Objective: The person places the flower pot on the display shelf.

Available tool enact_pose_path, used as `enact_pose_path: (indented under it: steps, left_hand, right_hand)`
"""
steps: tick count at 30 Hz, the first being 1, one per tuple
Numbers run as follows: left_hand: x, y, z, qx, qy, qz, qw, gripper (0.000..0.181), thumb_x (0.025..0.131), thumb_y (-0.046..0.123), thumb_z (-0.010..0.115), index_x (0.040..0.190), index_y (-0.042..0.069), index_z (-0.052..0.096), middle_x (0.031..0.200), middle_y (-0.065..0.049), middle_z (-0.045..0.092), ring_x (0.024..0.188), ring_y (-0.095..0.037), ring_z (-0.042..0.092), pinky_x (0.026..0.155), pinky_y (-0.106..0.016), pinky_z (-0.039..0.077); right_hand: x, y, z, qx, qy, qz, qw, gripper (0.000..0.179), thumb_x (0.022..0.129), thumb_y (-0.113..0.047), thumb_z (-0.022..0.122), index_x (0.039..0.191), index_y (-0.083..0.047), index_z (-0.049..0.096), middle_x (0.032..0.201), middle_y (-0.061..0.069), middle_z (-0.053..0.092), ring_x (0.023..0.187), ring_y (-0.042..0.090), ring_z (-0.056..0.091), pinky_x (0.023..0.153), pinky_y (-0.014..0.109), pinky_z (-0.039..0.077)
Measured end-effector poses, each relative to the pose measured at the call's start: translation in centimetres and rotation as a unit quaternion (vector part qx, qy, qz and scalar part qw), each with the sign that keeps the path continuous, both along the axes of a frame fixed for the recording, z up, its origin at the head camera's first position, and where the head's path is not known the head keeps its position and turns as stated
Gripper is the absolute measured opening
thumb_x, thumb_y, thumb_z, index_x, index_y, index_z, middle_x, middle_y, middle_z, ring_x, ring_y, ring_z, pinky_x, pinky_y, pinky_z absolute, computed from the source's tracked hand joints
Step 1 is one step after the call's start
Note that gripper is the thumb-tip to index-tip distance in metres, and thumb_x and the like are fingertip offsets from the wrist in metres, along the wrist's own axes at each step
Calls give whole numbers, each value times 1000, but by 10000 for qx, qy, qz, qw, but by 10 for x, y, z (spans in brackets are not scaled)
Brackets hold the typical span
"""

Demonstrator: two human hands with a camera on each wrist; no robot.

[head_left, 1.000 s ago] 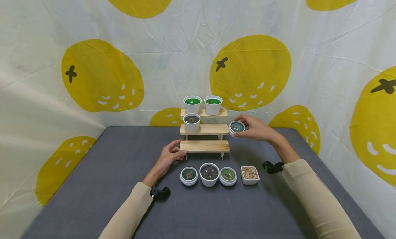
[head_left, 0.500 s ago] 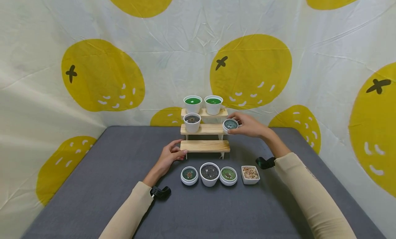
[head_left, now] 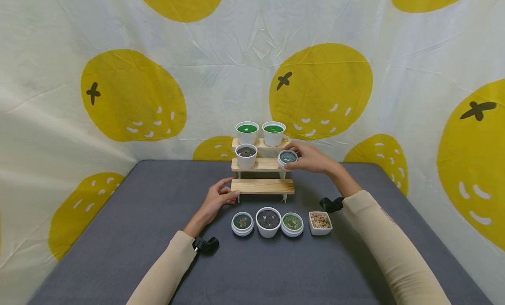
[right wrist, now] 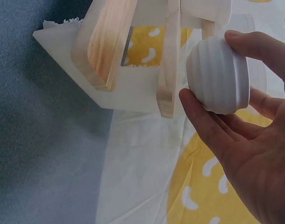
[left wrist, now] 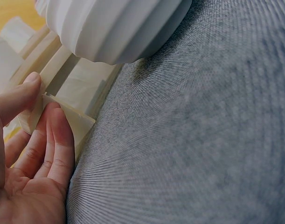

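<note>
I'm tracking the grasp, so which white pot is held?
The blue-grey-topped pot, gripped by the right hand; the others stand on the rack or table.

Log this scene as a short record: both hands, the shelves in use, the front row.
Left hand: grips the left end of the bottom shelf
Right hand: holds a blue-grey-filled pot at the right end of the middle shelf; whether they touch is unclear
Top shelf: two green-filled cups
Middle shelf, left: dark-filled cup
Front row on grey table, left to right: teal-filled pot, grey-filled cup, green-filled pot, square dish
</note>
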State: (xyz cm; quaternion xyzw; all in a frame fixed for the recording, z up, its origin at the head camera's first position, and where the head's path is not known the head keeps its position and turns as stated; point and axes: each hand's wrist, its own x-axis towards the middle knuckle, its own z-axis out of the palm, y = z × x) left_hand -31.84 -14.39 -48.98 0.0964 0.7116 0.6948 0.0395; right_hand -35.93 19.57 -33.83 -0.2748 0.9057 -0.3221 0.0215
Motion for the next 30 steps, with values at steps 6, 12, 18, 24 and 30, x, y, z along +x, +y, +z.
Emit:
enact_pose_path:
  steps: [6, 12, 18, 24, 30]
  left_hand:
    - [-1, 0, 0, -16, -74, 2, 10000, 72, 93, 13, 78, 155, 4, 42, 84, 2, 70, 82, -12, 68, 72, -25, 59]
    - [-1, -1, -2, 9, -100, -5, 9999, 70, 93, 13, 78, 154, 6, 44, 84, 2, 70, 83, -11, 68, 73, -25, 60]
    - [0, -1, -1, 27, -67, -16, 10000, 70, 93, 13, 78, 154, 7, 45, 85, 2, 70, 83, -12, 68, 73, -26, 60]
    - [0, 0, 0, -15, -77, 29, 10000, 70, 93, 14, 79, 154, 7, 45, 86, 0, 71, 83, -13, 68, 73, -26, 60]
    - [0, 0, 0, -34, -92, 52, 9999, 69, 93, 14, 79, 153, 8, 46, 86, 0, 71, 84, -13, 68, 74, -27, 60]
  right_hand:
    - [-2, -12, 2, -63, 40, 78, 9999, 55, 88, -24, 81, 135, -8, 58, 128, 16, 66, 118, 36, 63, 91, 45, 53]
    - [-7, -22, 0, -3, 112, -9, 9999, 57, 87, -27, 82, 134, -9, 56, 129, 17, 66, 117, 33, 64, 93, 44, 52]
    - [-8, -34, 0, -54, 83, -49, 9999, 60, 85, -27, 83, 132, -6, 53, 130, 21, 64, 116, 34, 63, 94, 47, 53]
    - [-8, -43, -3, 49, 173, -87, 9998, 59, 84, -27, 84, 130, -5, 55, 130, 23, 66, 113, 34, 64, 93, 46, 53]
    - [-9, -49, -6, 50, 200, -46, 9998, 55, 84, -27, 84, 128, -7, 58, 128, 21, 68, 107, 31, 65, 87, 41, 52]
